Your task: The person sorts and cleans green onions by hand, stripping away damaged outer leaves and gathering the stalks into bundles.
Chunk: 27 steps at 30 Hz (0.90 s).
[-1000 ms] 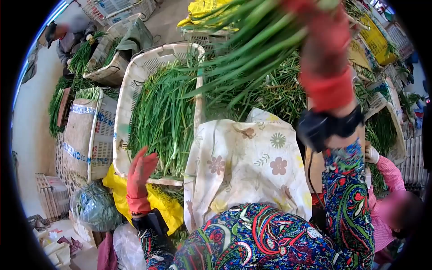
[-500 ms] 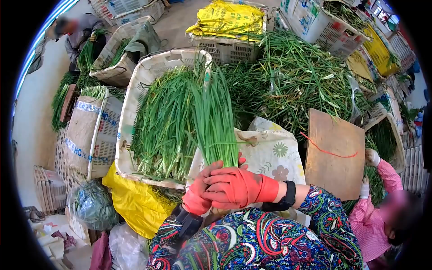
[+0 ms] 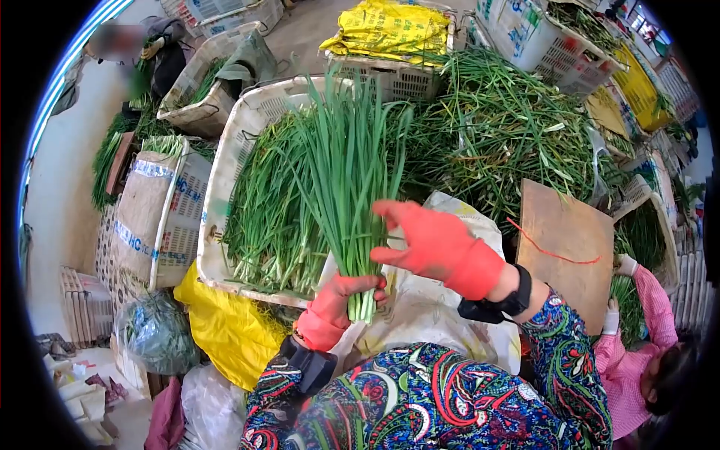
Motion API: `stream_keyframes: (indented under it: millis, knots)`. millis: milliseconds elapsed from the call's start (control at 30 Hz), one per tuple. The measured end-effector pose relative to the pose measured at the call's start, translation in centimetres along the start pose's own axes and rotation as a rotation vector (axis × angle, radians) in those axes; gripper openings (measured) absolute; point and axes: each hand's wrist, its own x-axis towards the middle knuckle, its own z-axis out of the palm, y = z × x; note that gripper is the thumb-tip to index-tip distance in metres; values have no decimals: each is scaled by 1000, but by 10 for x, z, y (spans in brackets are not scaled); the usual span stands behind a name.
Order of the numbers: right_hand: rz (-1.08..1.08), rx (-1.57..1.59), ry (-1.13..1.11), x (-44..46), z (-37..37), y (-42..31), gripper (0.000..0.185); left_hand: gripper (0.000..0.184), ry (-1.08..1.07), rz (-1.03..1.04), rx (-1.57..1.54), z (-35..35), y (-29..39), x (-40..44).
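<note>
- White perforated plastic crate point(image 3: 212, 247), left: holds loose green leafy stalks point(image 3: 274, 217).
- Left hand point(image 3: 326, 313), red-gloved: clamped around the pale lower stems of the bundle, near the crate's near right corner.
- Bundle of long, flat green leaves with pale stems point(image 3: 345, 202), centre: leaf tips toward the far side, cut ends near. Step in hand, as judged: supporting and arranging it.
- Right hand point(image 3: 450, 247), red-gloved: fingers apart, right of the bundle; contact cannot be told. A next move, as judged, calls for light right-hand contact and a firm left grip, sparing the soft leaves.
- Brown rectangular board point(image 3: 559, 289), right: bears a thin red strip point(image 3: 551, 253).
</note>
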Motion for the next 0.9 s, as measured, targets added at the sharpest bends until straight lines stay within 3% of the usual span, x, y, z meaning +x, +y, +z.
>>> stream_keyframes:
  millis: [100,200,300,400,433,467,533,600,633,667,700,767,800,833,867,900]
  knots:
    - [25,-277,-491,5,20,13,23,36,8,64,152,4,2,-2]
    - [-288,-265,-437,5,15,23,15,29,54,108,294,1,5,-2]
    - [-406,-421,-397,12,-13,30,11,19,162,119,411,-4,13,0]
    - [-389,-668,-470,35,-59,45,12,34,182,83,464,-16,30,5]
    - [-406,-702,-309,46,-76,66,6,31,195,87,461,-25,34,10]
    - [-86,-802,-433,65,-102,74,20,27,211,103,467,-27,40,12]
    - [-28,-793,277,74,-132,152,42,23,269,142,533,-23,55,12]
    - [397,-777,211,52,-125,138,56,28,233,235,609,-27,70,22]
    - [496,-497,-28,41,-110,119,56,32,233,278,674,-38,77,32]
    - [470,-314,-491,41,-87,112,57,37,231,320,744,-51,83,42]
    - [565,287,-589,19,-42,127,57,49,345,363,995,-67,89,54]
    - [551,1001,-735,-18,19,108,61,58,613,568,1419,-48,90,52]
    - [476,1097,-821,-14,41,78,64,62,754,677,1619,-32,91,49]
    - [420,744,-931,-9,58,56,61,72,782,540,1665,-8,97,32]
    - [360,398,-1020,-4,71,34,58,72,795,620,1757,-9,99,28]
    - [134,381,-962,4,60,3,57,72,897,564,1947,-5,104,21]
